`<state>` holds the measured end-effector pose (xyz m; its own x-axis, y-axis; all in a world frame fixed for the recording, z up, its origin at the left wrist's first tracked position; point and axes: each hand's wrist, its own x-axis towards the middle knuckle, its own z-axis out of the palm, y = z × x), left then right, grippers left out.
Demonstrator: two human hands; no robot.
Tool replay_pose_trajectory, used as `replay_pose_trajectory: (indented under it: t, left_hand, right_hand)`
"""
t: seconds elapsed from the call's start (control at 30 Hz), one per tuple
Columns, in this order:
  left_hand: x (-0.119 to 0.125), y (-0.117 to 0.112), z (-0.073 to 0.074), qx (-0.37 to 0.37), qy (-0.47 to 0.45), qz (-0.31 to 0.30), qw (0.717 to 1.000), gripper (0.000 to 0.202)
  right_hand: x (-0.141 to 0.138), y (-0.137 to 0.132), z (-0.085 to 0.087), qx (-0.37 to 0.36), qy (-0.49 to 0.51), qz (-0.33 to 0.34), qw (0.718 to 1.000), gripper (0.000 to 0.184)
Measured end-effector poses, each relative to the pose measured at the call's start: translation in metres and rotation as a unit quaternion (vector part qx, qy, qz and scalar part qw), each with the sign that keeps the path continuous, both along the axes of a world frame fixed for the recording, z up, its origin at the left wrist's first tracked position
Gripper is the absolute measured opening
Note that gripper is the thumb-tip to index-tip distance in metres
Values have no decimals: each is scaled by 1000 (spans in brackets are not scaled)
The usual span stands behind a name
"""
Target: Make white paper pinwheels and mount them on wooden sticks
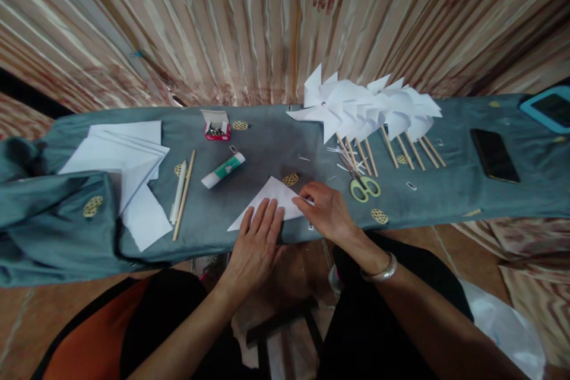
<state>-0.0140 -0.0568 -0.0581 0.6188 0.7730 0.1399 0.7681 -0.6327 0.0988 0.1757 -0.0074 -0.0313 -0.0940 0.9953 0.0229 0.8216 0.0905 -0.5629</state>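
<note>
A sheet of white paper [272, 191], folded into a triangle, lies near the front edge of the cloth-covered table. My left hand [258, 237] rests on its lower part with the fingers stretched out flat. At the paper's right corner, my right hand [327, 211] pinches the edge between thumb and curled fingers. Just right of that hand are green-handled scissors [364, 188], their blades among thin paper strips. Beyond the paper to the left lies a glue stick [223, 170] with a green and white label.
Several white paper pinwheels [365, 107] on wooden sticks lie at the back right. A red box of pins [217, 129] stands behind the glue. White sheets [145, 211], a pen [178, 193] and a wooden stick [184, 196] are on the left; a black phone [494, 154] lies right.
</note>
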Motion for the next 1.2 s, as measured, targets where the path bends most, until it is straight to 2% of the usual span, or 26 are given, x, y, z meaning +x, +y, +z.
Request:
replay_pose_trajectory:
  t: [0.37,0.53,0.8,0.97,1.2]
  left_hand:
    - [1,0,-2,11,6,-5,1000,58]
    - [2,1,-2,14,20,-6,1000,57]
    - [1,2,-5,15,23,-7,1000,58]
    - [0,2,-5,11,21,-10,1000,59]
    - [0,3,-4,7,20,-10,1000,59]
  right_hand:
    - [0,-7,-6,66,-25,20,997,12]
    - [-4,-19,-7,102,-31,34,994,33]
    - [-5,-24,-12,85,-14,26,996,53]
    - [8,-28,-16,70,-7,2,998,53]
    - [40,-35,-22,92,6,-16,996,44]
